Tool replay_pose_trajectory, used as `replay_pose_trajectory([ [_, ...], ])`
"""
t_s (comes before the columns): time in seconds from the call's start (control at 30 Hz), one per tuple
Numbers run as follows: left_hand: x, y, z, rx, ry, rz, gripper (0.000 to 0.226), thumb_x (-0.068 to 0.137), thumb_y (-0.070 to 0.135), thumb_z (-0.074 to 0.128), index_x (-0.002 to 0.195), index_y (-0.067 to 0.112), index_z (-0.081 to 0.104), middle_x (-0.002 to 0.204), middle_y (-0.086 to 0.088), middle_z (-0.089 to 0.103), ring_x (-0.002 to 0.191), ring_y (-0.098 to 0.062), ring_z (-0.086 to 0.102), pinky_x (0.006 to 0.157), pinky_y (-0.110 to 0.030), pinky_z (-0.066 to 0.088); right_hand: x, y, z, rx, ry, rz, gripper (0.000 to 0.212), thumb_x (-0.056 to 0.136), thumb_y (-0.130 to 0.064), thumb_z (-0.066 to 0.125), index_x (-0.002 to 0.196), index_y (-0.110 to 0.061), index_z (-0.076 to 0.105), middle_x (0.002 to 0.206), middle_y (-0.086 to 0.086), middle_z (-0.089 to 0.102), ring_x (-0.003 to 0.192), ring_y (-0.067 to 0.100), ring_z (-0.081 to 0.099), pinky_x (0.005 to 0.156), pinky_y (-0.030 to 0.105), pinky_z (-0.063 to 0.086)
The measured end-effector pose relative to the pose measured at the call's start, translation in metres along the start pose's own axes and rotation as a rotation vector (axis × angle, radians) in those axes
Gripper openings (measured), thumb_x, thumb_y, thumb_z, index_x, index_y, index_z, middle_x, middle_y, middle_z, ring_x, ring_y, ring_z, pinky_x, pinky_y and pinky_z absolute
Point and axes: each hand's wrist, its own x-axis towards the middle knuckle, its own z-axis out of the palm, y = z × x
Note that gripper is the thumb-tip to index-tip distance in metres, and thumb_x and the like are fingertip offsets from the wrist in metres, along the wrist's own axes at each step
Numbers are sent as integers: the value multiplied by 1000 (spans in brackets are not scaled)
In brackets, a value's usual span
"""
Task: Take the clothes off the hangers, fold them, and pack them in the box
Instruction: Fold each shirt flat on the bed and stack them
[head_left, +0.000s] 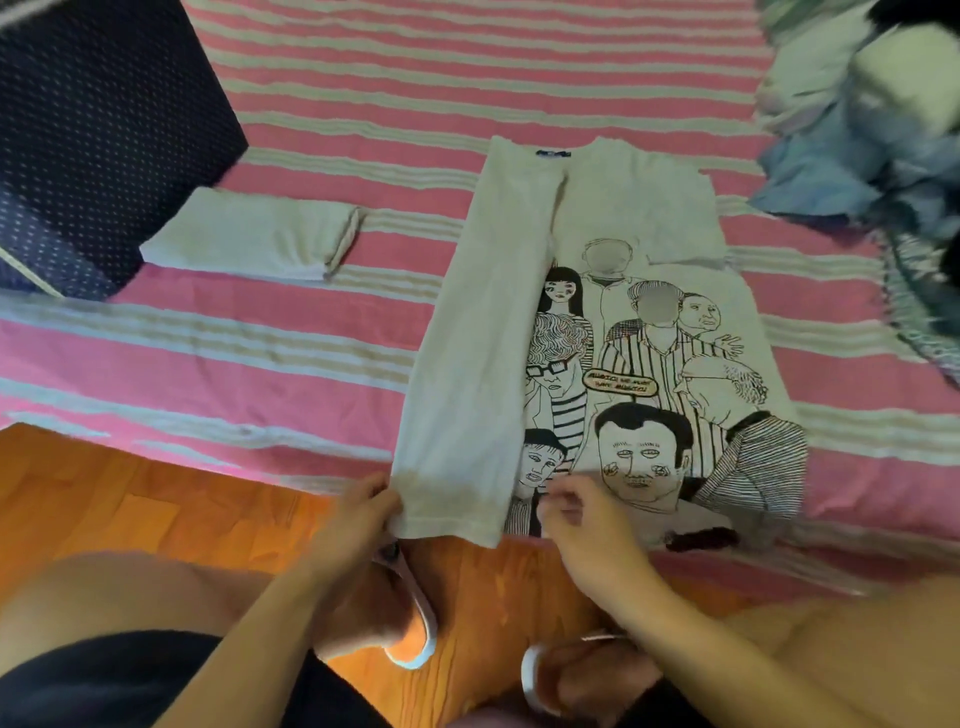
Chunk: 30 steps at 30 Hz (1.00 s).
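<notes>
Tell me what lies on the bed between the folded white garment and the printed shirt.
Only bare striped bedspread separates the folded white garment from the printed shirt, as the head view shows.

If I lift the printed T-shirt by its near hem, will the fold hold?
Probably not. The printed T-shirt looks thin and floppy, lying flat on the striped bedspread. Its folded-over left panel is loose, pinched only by the left hand, so it would likely fall open.
</notes>
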Motion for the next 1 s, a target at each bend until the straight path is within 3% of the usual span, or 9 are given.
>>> replay_pose_trajectory([
  [0.13,-4,-14,-2,71,-34,-21,24,86,11,61,108,14,70,91,-6,77,88,-31,73,91,-55,57,9,9,53,145,32,59,10,95,-25,66,105,-26,63,100,-11,67,92,2,63,81,24,52],
  [0.23,5,-17,-10,259,-34,-37,13,95,12,61,105,15,69,86,-3,77,80,-23,73,85,-43,61,13,11,61,63,76,86,9,98,-23,62,92,-20,69,83,-7,68,78,5,63,71,28,48],
  [0.33,4,20,-23,884,-194,-8,21,94,33,59,88,14,68,80,-5,73,72,-22,68,68,-36,54,6,-4,30,-278,-212,126,19,96,-26,63,78,-25,67,72,-4,69,67,10,68,67,30,54],
  [0.4,11,65,-22,875,-272,42,29,97,33,59,82,11,68,76,-8,74,66,-22,69,64,-36,53,14,-30,-10,-387,-311,93,21,97,-23,63,77,-23,68,68,-1,70,59,9,67,64,30,58],
  [0.5,37,137,7,573,-252,236,24,100,29,59,89,12,72,76,-4,74,63,-13,65,65,-33,53,52,-84,-80,-237,-172,4,10,99,-21,61,94,-19,70,82,2,75,65,13,72,59,27,57],
  [0.63,118,204,64,432,-92,472,15,100,21,57,94,17,71,84,1,73,75,-13,68,74,-35,55,149,-124,-165,-219,205,-87,10,97,-16,61,91,-16,69,84,6,74,71,19,71,64,34,56],
  [0.8,243,276,111,662,64,739,28,103,10,47,120,14,69,120,-4,69,105,-20,64,87,-27,45,279,-110,-248,-498,416,-69,32,97,-19,56,127,-14,64,126,8,65,115,28,60,98,37,45],
  [0.9,319,322,127,942,130,837,39,103,3,44,135,15,62,135,-8,62,121,-28,59,97,-34,46,332,-85,-269,-383,443,-16,37,100,-24,53,134,-12,57,127,11,63,107,26,57,87,33,41],
  [1.0,389,356,137,1238,91,909,46,103,12,44,147,23,50,145,-8,54,130,-33,51,103,-46,46,363,-52,-267,-346,602,-103,24,98,-19,51,114,-11,67,114,12,68,104,30,60,81,33,41],
])
